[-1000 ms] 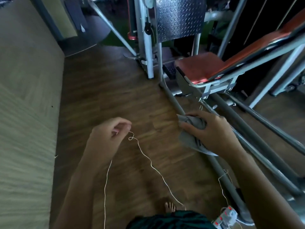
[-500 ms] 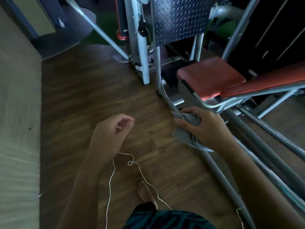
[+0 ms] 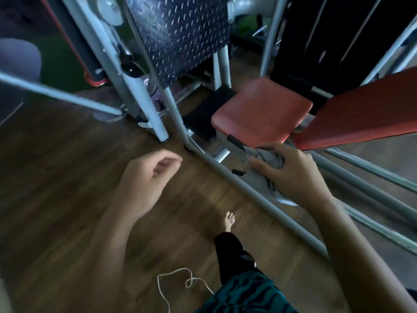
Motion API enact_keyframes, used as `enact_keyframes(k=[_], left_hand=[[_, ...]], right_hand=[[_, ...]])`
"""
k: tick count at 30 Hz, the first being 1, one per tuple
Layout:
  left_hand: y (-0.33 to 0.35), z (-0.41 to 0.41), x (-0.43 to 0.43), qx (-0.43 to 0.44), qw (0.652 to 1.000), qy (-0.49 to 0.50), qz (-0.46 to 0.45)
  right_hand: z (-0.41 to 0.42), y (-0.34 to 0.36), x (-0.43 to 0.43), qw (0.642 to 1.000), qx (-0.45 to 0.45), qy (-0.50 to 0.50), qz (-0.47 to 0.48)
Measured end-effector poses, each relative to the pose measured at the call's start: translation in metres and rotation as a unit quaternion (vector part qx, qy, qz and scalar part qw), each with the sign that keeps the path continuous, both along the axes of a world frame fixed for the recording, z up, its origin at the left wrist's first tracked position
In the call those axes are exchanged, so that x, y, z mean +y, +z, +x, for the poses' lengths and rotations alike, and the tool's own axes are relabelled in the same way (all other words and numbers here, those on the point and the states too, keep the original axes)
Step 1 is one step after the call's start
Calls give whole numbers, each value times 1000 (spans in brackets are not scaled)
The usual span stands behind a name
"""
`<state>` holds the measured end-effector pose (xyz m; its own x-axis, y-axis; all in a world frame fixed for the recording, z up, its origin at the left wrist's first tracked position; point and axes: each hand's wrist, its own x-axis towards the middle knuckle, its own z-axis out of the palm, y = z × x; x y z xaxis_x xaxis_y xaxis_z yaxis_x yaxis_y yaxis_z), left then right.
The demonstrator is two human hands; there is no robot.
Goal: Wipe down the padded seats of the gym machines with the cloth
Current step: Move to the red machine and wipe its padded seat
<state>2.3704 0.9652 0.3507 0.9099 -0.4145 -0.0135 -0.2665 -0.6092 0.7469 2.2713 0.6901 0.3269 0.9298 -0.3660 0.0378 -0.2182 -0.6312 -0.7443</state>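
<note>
Right hand (image 3: 291, 175): fingers closed around a bunched grey cloth (image 3: 269, 158), right of centre.
Left hand (image 3: 144, 177): fingers loosely curled, holding nothing, left of centre.
Cloth position: just below the front edge of the red padded seat (image 3: 261, 109); contact unclear.
Red padded backrest (image 3: 365, 111): right edge.
Thin white string (image 3: 180, 281): on brown wooden floor (image 3: 56, 188), bottom centre.

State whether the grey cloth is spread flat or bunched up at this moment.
Bunched up. The cloth is gathered into a wad inside the right hand, whose fingers curl over it, just short of the red seat.
</note>
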Motion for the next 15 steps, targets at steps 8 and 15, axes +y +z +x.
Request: enact_keyframes(k=[8,15], left_hand=[[-15,196,-60,32,997,-41,56],[-27,350,-126,30,993,-108,45]], right_hand=[[193,-36,-37,999,11,-43,29],[306,-51,-91,991,22,-124,50]])
